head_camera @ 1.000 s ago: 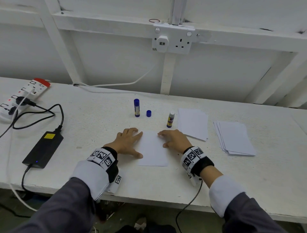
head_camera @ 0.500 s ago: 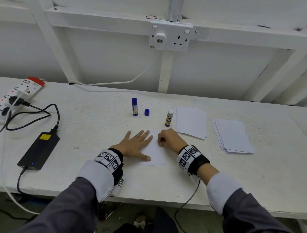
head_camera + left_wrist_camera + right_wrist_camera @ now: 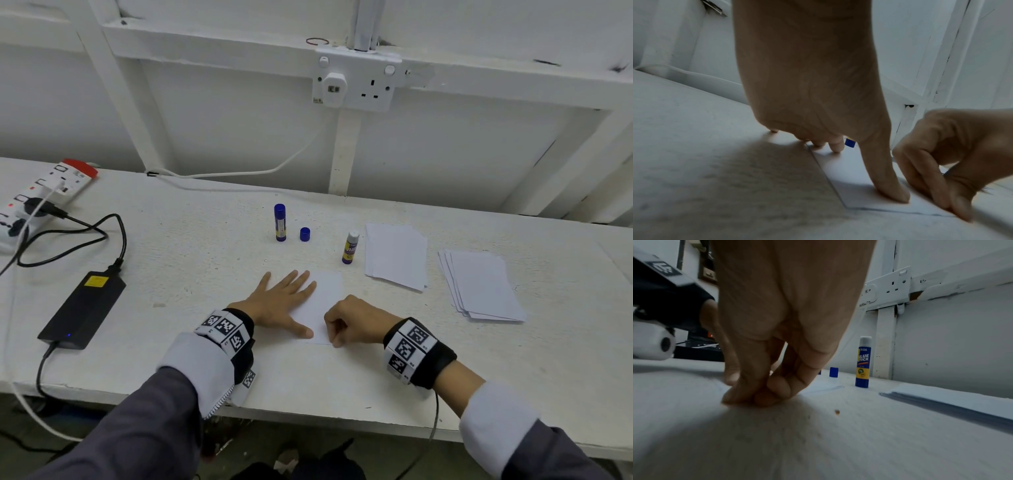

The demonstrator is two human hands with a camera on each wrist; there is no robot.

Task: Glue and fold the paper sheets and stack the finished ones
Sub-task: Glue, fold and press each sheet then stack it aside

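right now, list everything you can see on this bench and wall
white folded paper sheet: one, under both hands, front centre
white paper stacks: two, right; near stack, far stack
capped blue glue stick: one, upright, centre back
loose blue cap: one, beside it
uncapped blue-and-yellow glue stick: one, upright, left of near stack
black power adapter: one, left
white extension strip: one, red end, far left
white wall socket: one, double, wall
left hand: flat on sheet
right hand: fingers curled, pressing sheet's right edge
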